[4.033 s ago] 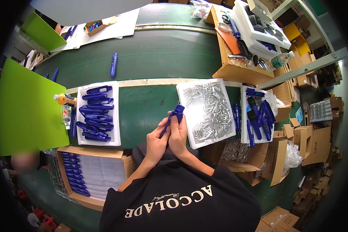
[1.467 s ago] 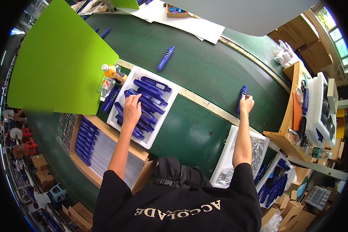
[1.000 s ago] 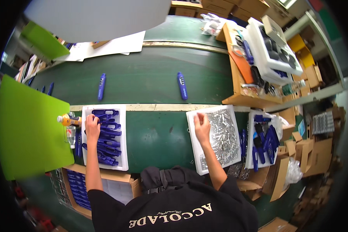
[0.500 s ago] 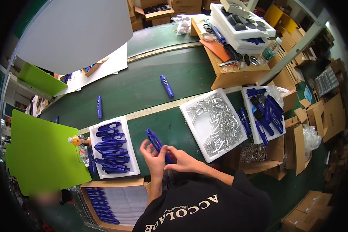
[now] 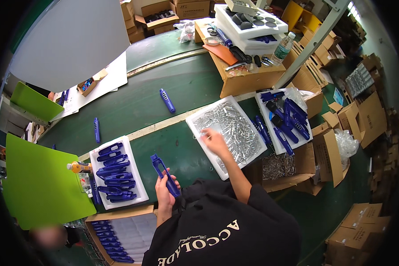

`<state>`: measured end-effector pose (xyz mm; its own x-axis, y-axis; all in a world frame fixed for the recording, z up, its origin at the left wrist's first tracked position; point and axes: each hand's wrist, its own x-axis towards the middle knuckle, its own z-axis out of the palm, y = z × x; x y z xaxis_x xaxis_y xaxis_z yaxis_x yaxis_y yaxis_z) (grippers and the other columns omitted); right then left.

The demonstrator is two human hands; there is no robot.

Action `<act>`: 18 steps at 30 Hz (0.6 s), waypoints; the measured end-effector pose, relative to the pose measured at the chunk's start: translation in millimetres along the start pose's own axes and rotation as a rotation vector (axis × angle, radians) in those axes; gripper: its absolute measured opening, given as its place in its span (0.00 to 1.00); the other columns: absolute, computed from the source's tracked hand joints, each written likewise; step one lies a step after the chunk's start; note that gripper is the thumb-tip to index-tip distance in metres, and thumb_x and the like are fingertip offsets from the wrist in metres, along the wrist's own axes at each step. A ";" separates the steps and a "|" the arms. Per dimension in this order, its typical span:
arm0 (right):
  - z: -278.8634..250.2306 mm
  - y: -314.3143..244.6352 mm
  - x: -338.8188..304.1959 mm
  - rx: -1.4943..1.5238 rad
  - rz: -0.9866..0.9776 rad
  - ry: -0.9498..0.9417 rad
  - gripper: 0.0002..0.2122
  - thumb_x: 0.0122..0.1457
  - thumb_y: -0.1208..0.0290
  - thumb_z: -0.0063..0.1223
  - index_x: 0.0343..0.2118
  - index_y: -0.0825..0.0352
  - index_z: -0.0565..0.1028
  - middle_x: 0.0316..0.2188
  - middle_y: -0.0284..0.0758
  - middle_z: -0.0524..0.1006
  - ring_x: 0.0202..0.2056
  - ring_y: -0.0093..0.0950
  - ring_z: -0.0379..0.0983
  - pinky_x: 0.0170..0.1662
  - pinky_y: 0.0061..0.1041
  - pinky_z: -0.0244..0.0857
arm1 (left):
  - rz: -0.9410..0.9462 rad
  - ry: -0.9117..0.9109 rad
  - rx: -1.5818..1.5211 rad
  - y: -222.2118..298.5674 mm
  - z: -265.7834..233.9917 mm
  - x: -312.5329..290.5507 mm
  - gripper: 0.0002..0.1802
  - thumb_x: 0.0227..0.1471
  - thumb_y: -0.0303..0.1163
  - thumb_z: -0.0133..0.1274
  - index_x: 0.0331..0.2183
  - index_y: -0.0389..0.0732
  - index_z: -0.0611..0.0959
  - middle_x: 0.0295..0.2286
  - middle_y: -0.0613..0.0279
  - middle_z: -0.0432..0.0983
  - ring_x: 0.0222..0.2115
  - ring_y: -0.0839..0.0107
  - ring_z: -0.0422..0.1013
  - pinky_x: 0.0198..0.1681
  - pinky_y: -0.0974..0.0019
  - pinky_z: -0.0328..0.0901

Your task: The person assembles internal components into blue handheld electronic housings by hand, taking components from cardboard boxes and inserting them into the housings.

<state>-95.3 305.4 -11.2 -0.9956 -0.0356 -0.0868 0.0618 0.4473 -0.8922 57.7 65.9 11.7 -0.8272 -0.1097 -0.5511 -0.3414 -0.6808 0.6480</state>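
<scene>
Head view: I look down at both hands over the green bench (image 5: 186, 155).
My left hand (image 5: 165, 195): fingers wrapped around a blue casing (image 5: 171, 186), tilted, its long slot showing, near side, between two white trays.
My right hand (image 5: 216, 142): over the left part of the clip tray (image 5: 210, 153), fingers bent; blurred, so I cannot tell whether they pinch a metal clip (image 5: 239, 128).
Left tray (image 5: 138, 178): more casings (image 5: 115, 173), heaped.
Far belt (image 5: 133, 106): two blue pieces (image 5: 167, 101), well apart.

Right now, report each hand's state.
Left hand: closed around a blue casing.
Right hand: curled over the white tray; whether it holds anything cannot be told.
</scene>
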 end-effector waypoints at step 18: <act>-34.7 14.9 -10.5 0.033 -0.023 0.142 0.11 0.54 0.73 0.61 0.42 0.65 0.79 0.26 0.34 0.76 0.27 0.25 0.73 0.31 0.26 0.68 | 0.069 -0.157 0.162 3.9 23.0 -18.1 0.19 0.60 0.27 0.46 0.52 0.35 0.71 0.31 0.59 0.76 0.25 0.73 0.74 0.27 0.70 0.70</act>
<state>-86.3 343.5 -8.2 -0.9966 0.0821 -0.0047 0.0387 0.4184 -0.9074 61.1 81.8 36.3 -0.9061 -0.0295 -0.4220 -0.3382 -0.5489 0.7645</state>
